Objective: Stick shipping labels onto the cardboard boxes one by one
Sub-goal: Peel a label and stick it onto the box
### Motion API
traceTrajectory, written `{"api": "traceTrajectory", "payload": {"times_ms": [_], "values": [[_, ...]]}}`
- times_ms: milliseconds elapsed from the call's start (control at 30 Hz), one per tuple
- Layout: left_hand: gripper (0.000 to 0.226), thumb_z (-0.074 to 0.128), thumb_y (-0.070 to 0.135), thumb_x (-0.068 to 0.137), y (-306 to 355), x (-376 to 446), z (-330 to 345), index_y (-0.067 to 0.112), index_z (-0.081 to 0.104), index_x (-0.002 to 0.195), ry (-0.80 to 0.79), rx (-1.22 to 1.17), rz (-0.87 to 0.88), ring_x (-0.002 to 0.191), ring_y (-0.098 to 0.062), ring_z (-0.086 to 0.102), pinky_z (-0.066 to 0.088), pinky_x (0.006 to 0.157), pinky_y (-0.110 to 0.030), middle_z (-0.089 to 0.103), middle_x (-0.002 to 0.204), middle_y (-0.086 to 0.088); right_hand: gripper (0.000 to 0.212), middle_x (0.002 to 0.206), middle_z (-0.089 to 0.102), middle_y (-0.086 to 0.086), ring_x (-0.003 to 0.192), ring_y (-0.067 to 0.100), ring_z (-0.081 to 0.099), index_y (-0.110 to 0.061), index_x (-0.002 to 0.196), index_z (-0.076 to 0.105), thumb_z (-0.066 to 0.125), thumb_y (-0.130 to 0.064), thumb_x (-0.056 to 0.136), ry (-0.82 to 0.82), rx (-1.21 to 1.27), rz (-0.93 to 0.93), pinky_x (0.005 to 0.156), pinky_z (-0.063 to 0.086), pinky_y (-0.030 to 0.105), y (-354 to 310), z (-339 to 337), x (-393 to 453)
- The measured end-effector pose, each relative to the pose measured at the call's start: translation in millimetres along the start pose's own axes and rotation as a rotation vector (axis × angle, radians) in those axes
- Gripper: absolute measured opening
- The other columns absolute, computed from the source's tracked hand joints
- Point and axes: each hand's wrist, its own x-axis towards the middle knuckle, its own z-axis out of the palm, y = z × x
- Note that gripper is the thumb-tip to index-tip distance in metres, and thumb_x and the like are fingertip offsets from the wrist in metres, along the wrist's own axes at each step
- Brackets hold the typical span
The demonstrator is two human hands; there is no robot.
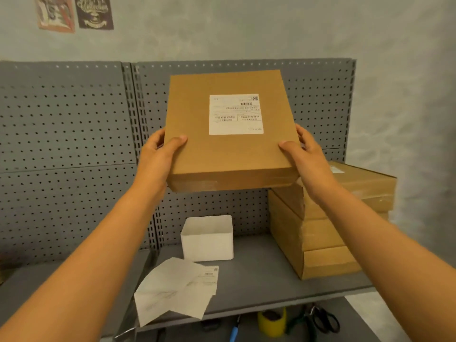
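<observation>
Two printed posters (pixel 74 12) hang on the rough grey wall at upper left, above the grey perforated metal back panel (pixel 61 119) of the shelving unit. Loose white paper label sheets (pixel 172 290), slightly curled, lie fanned at the front edge of the grey metal shelf (pixel 259 275), one overhanging that edge. The left hand (pixel 160 151) grips the left side of a flat rectangular brown cardboard box (pixel 229 129), thumb pressed on its top face, fingers wrapped round the side. The box is held in the air above the shelf, tilted toward the camera, with a white rectangular shipping label (pixel 236 114) stuck flat on its upper face, print upside down. Below it, an open white square container (pixel 207 238) with a matte surface stands near the back panel. The right hand (pixel 303 154) holds the box's right side likewise, thumb on top. A stack of similar brown cardboard boxes (pixel 328 230) occupies the shelf's right end. On the level below lie a blue-handled tool (pixel 233 333), a yellow tape roll (pixel 271 320) and black scissors (pixel 323 319).
</observation>
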Motion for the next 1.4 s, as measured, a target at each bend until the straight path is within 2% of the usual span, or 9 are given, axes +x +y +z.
{"api": "traceTrajectory", "payload": {"times_ms": [167,333,467,567,667,867,1000,1200,1400], "values": [[0.049,0.062,0.022,0.088,5,-7,59,0.025,0.047,0.135,-0.075,0.005,-0.001,0.098,-0.011,0.063,0.049,0.070,-0.025,0.062,0.120,0.006,0.050,0.130,0.054,-0.005,0.105,0.008,0.056,-0.030,0.139,0.043,0.054,-0.032,0.091,0.057,0.017,-0.015,0.076,0.044,0.024,4,-53,12],[0.052,0.065,0.021,0.085,0,-18,127,0.022,0.047,0.133,-0.043,-0.015,-0.006,0.105,-0.016,0.060,0.051,0.085,-0.034,0.059,0.123,0.004,0.046,0.127,0.054,-0.004,0.108,0.015,0.056,-0.025,0.136,0.045,0.057,-0.030,0.091,0.156,0.073,0.015,0.076,0.045,0.025,29,-113,32],[0.045,0.065,0.024,0.087,-12,-29,183,0.028,0.053,0.130,-0.059,-0.043,-0.013,0.102,-0.012,0.063,0.051,0.082,-0.031,0.064,0.117,0.008,0.048,0.129,0.056,-0.007,0.110,0.014,0.057,-0.031,0.139,0.045,0.054,-0.037,0.092,0.055,0.053,0.043,0.086,0.048,0.029,51,-169,51],[0.047,0.062,0.025,0.089,-19,-38,227,0.031,0.050,0.134,-0.099,-0.059,-0.066,0.101,-0.010,0.061,0.047,0.073,-0.026,0.063,0.118,0.010,0.044,0.128,0.058,-0.010,0.112,0.016,0.057,-0.040,0.134,0.047,0.052,-0.046,0.091,-0.066,0.054,0.090,0.088,0.050,0.035,69,-212,66],[0.053,0.063,0.028,0.087,-28,-42,259,0.028,0.044,0.137,-0.061,-0.038,-0.125,0.105,-0.014,0.058,0.046,0.077,-0.030,0.058,0.123,0.007,0.048,0.130,0.057,-0.009,0.114,0.018,0.056,-0.041,0.135,0.045,0.053,-0.045,0.089,-0.155,0.044,0.123,0.085,0.051,0.036,83,-239,77],[0.044,0.063,0.032,0.086,-40,-46,289,0.025,0.047,0.126,0.042,0.017,-0.197,0.101,-0.015,0.057,0.046,0.077,-0.033,0.058,0.116,0.004,0.050,0.125,0.050,-0.005,0.103,0.014,0.055,-0.033,0.139,0.036,0.055,-0.038,0.092,-0.104,0.039,0.181,0.088,0.049,0.039,104,-255,93],[0.043,0.062,0.034,0.086,-42,-43,291,0.024,0.048,0.126,0.084,0.063,-0.221,0.100,-0.015,0.055,0.045,0.081,-0.035,0.057,0.114,0.003,0.053,0.124,0.048,-0.008,0.097,0.003,0.053,-0.032,0.141,0.037,0.054,-0.042,0.092,-0.141,0.070,0.190,0.084,0.047,0.030,110,-253,100],[0.039,0.060,0.037,0.087,-43,-34,296,0.023,0.050,0.122,0.094,0.109,-0.257,0.088,-0.009,0.050,0.040,0.068,-0.029,0.053,0.100,0.009,0.059,0.131,0.052,-0.006,0.104,0.011,0.057,-0.031,0.142,0.038,0.056,-0.048,0.089,-0.153,0.094,0.249,0.085,0.050,0.034,120,-247,113],[0.027,0.053,0.042,0.090,-47,-28,300,0.026,0.046,0.111,0.088,0.169,-0.306,0.080,-0.008,0.046,0.036,0.063,-0.028,0.049,0.092,0.009,0.069,0.137,0.050,-0.004,0.117,0.021,0.052,-0.034,0.141,0.040,0.052,-0.063,0.079,-0.150,0.026,0.300,0.100,0.046,0.046,130,-245,124]]}}
